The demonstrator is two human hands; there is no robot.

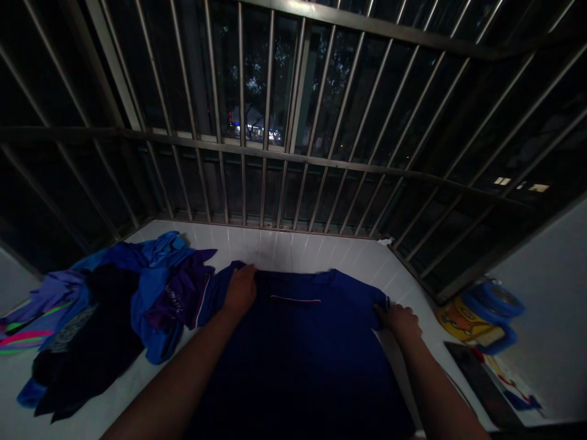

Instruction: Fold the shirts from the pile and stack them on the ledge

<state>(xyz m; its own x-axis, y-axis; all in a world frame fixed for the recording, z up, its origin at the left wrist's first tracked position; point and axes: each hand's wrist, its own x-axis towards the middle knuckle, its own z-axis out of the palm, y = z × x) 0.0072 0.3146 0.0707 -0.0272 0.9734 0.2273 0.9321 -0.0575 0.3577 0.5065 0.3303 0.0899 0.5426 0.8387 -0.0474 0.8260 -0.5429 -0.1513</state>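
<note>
A dark blue short-sleeved shirt [302, 342] lies spread on the white ledge, collar end away from me, with a thin white and red line across its upper part. My left hand [241, 290] is closed on the fabric near the left shoulder, beside the white-edged sleeve. At the opposite sleeve, my right hand [402, 322] pinches the cloth by its hem. Some of the fingertips are hidden by the hands. The lower part of the shirt fades into shadow between my forearms.
Left of the shirt lies a heap of blue, purple and black clothes [158, 287]. Metal window bars [284, 157] rise behind the white ledge [275, 247]. On the right are a yellow and blue container [477, 318] and a dark flat object [481, 382].
</note>
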